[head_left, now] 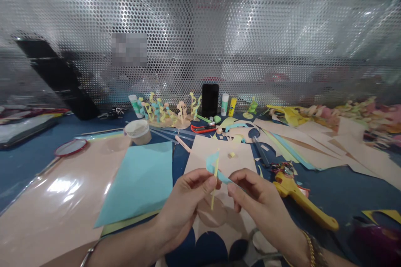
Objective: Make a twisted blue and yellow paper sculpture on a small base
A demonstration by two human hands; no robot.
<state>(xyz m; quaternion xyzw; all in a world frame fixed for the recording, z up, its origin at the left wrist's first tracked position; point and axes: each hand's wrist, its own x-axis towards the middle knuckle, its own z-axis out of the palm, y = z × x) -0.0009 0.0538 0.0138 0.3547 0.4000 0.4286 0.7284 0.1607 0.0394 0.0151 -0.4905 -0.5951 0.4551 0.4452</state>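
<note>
Between thumb and fingers, my left hand (191,198) pinches a thin yellow paper strip (215,181) that stands nearly upright. A blue paper strip (223,177) crosses it and curls at its upper left end. Its lower right end is pinched by my right hand (255,196). Below the hands lies a round pale pink paper disc (211,212), partly covered by my left hand. Beneath that is pale pink paper (224,152) with round cutouts along its near edge.
Blue paper (140,179) lies left, beside a white tub (138,131). A yellow-handled tool (307,204) lies right. Behind are a red cutter knife (203,128), a phone (210,99), glue sticks (224,104) and curled paper figures (159,110). Paper sheets (313,144) cover the right. A perforated metal wall (200,29) stands behind.
</note>
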